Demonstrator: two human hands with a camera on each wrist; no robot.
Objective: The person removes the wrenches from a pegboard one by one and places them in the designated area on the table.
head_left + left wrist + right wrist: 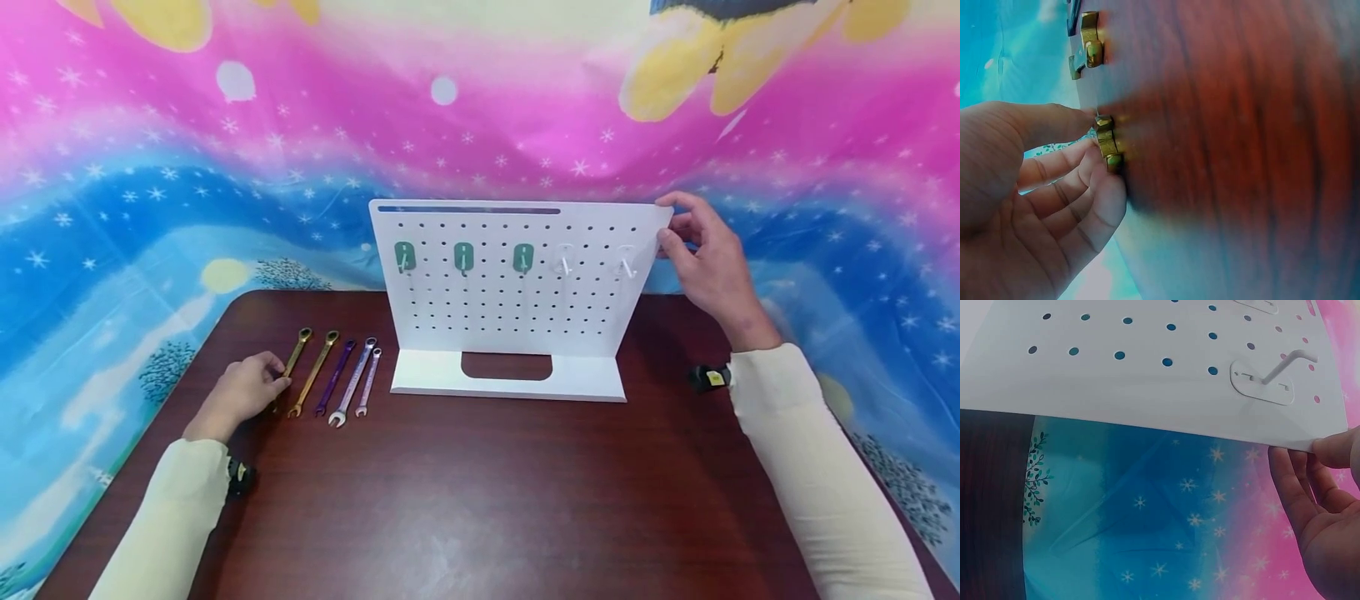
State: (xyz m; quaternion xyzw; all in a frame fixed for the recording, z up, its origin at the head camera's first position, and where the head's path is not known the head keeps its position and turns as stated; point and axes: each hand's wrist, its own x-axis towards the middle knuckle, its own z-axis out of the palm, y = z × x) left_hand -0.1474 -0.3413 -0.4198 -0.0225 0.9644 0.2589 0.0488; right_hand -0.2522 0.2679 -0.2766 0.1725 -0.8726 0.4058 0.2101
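Observation:
At the left of the table my left hand (238, 390) pinches the leftmost gold combination wrench (297, 352) between thumb and fingers. The left wrist view has that wrench's open end (1107, 142) between the fingertips. To its right lie another gold wrench (315, 373), a dark purple wrench (335, 377), a larger silver wrench (353, 382) and a small pinkish wrench (369, 383). My right hand (705, 257) grips the upper right edge of a white pegboard (510, 308), thumb in front, fingers behind. The right wrist view shows a white hook (1263, 381) near that grip.
Three green-backed hooks, one of them a left-end hook (405, 258), and two white hooks are in a row on the board. Its foot (427, 373) stands on the dark brown table (480, 483). A patterned cloth (315, 117) hangs behind.

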